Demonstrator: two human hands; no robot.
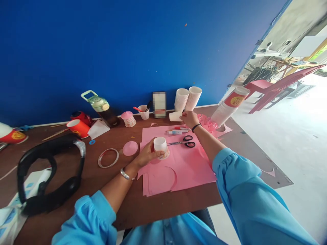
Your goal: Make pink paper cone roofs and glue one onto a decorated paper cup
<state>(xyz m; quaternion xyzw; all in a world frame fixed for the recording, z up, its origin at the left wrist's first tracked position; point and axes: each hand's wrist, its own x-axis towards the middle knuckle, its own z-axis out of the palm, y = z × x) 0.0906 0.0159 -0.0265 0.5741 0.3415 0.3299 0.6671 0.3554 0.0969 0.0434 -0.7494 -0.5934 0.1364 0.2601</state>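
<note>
My left hand (148,153) is wrapped round a white paper cup (160,143), whose lower part sits at a patterned base (166,154); whether that base is a second cup I cannot tell. With fingers pinched, my right hand (190,118) grips the edge of another paper cup (175,116) that lies on its side before two tall cup stacks (182,98). Under my hands are pink paper sheets (189,166). Black-handled scissors (187,143), a white glue tube (174,132) and a red pen (182,128) rest on them. Left of my left hand lies a pink paper cone (130,148).
A tape roll (108,158), a black headset-like frame (51,170), a bottle (102,109) and a cone-topped cup (128,119) stand or lie leftward. A leaning cup stack (227,107) and pink scraps (211,124) are at right. The blue wall (127,51) bounds the back.
</note>
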